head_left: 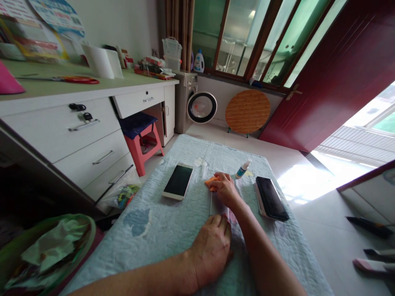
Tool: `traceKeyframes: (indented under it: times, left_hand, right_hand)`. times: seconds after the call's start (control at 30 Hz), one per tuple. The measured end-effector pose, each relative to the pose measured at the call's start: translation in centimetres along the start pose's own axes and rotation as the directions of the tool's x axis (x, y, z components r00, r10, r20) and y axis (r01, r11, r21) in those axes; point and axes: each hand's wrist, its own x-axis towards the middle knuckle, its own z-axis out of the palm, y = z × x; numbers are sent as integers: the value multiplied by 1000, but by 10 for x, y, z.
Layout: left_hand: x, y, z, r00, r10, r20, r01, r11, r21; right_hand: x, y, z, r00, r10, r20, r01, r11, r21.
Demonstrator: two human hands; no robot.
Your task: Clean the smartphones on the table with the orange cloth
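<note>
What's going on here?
A person has both hands at a slim, flat device on the quilted cover. The right hand holds an orange cloth at its far end; the left hand covers the near end. A white-framed phone lies to the left. To the right are an upright spray bottle and a dark-screened phone.

This looks like a lived-in room of a home. On the view's clock face, a front-loading washing machine [184, 98] stands at twelve, its round door [202, 107] open, with a detergent bottle [199, 61] on the sill behind and a brown curtain [178, 28] alongside. White drawers [78, 142] and a plastic stool [138, 149] sit at nine, a waste bin [91, 230] at eight, a dark red door [335, 70] at two. A quilted cloth [182, 228] covers the table.
</note>
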Motion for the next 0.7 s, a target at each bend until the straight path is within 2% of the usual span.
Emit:
traceKeyframes:
  times: [0.3, 0.53, 0.7]
  left_hand:
    - [0, -2, 1, 1000, -12, -16, 11, 1000, -9]
    - [-1, 0, -6, 999, -19, 30, 19, 1000, -1]
    - [-1, -1, -10, 999, -35, 41, 34, 999, 12]
  right_hand:
    - [15, 11, 0, 999, -48, -2, 48, 998, 48]
    - [-12, -2, -12, 979, -176, 105, 169, 983, 74]
    - [-32, -10, -18, 956, -225, 189, 207, 972, 112]
